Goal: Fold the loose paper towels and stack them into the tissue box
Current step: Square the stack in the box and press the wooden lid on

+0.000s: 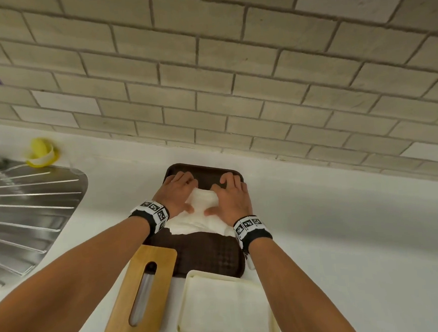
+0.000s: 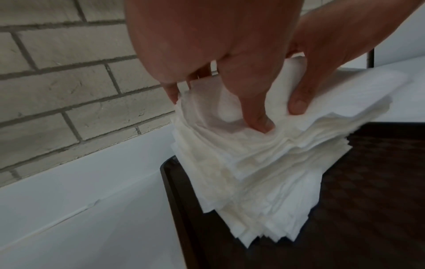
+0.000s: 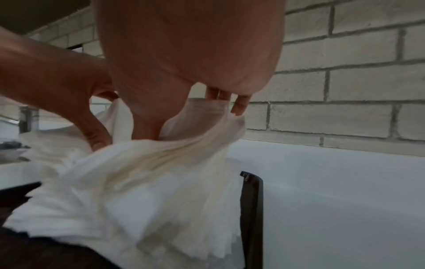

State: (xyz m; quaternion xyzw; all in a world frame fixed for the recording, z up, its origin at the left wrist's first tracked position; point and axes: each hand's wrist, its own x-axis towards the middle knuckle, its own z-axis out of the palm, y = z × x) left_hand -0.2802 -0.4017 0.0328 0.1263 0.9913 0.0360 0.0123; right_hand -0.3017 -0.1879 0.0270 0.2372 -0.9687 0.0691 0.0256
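A thick pile of white paper towels (image 1: 198,221) lies on the far half of a dark brown tray (image 1: 209,255). Both hands are on the pile's far end. My left hand (image 1: 183,194) has its thumb dug into the top sheets (image 2: 253,163) and its fingers curled behind the far edge. My right hand (image 1: 223,197) grips the same end in the same way, and the towels (image 3: 142,182) bend upward there. The cream tissue box (image 1: 182,299) stands open at the near edge with flat towels inside. Its wooden lid (image 1: 125,317) with a slot lies to its left.
The tray sits on a white counter against a brick wall (image 1: 230,60). A steel sink drainboard (image 1: 19,207) is at the left, with a yellow object (image 1: 41,152) behind it. White counter (image 1: 348,221) extends to the right of the tray.
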